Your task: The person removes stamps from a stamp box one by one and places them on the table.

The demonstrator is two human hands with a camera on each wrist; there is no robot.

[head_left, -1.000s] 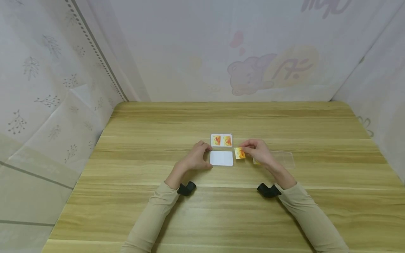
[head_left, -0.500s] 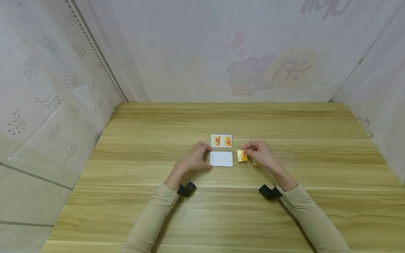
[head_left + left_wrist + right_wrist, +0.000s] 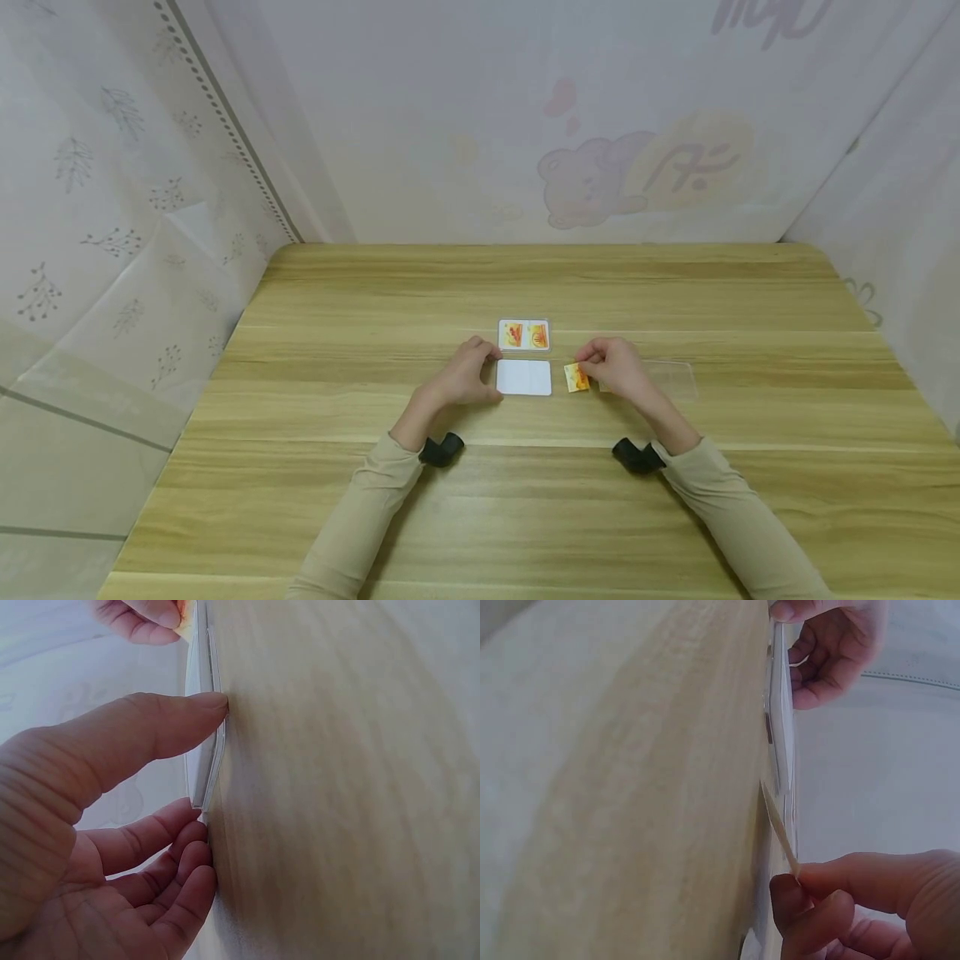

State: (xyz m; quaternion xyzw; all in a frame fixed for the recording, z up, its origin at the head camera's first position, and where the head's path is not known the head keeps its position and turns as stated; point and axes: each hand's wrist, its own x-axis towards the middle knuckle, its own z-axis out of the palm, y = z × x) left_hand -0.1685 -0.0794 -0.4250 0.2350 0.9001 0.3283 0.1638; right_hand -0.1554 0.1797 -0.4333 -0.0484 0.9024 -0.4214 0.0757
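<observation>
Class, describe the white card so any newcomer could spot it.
On the table, find the left hand. It holds the edge of the white card, on the near side of the picture card. Unlike that card, the white one shows no pictures.

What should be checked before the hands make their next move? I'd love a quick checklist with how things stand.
1. Right hand pinching the printed square: ok.
2. Left hand at the white card: ok, thumb and fingers at its left end.
3. White card's upper face bare: ok.
4. Square lined up with the card: not ok, apart from it and slightly turned.
5. Clear case empty: cannot tell, right hand hides part.
</observation>
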